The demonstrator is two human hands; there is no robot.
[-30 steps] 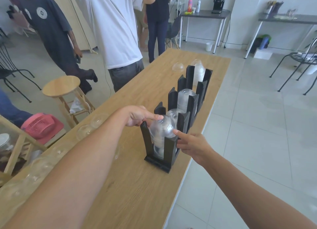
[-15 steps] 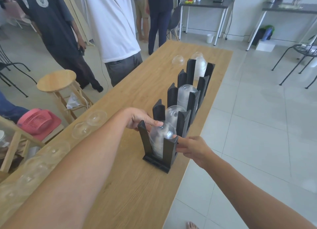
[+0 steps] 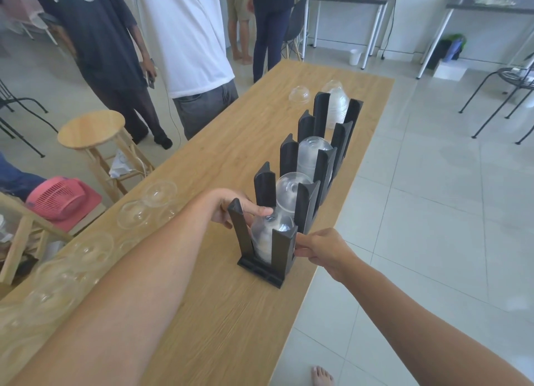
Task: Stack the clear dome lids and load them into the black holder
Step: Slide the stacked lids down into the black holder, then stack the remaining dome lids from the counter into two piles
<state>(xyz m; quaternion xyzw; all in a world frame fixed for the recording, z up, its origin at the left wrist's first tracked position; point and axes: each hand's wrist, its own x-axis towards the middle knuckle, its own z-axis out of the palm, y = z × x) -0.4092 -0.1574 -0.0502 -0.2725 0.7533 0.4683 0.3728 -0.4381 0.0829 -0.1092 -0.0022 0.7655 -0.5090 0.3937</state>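
A black holder [image 3: 261, 268] with several slots stands along the right edge of the wooden table [image 3: 219, 328]. In its nearest slot sits a stack of clear dome lids [image 3: 270, 235], low between the posts. My left hand [image 3: 237, 209] reaches in from the left, and its fingers hold the top of this stack. On the right, my right hand [image 3: 320, 250] pinches the stack's side through the gap with its fingertips. The farther slots hold more lid stacks [image 3: 293, 187], [image 3: 313, 151], [image 3: 336, 102].
Several loose dome lids [image 3: 159, 193] lie along the table's left edge, and one lid [image 3: 299, 93] sits at the far end. Several people stand close by the table's left side. A wooden stool [image 3: 91, 130] and a pink fan [image 3: 57, 196] are on the left. Tiled floor lies to the right.
The lid stack has sunk from above the posts down into the nearest slot. Both hands followed it down and kept hold of it.
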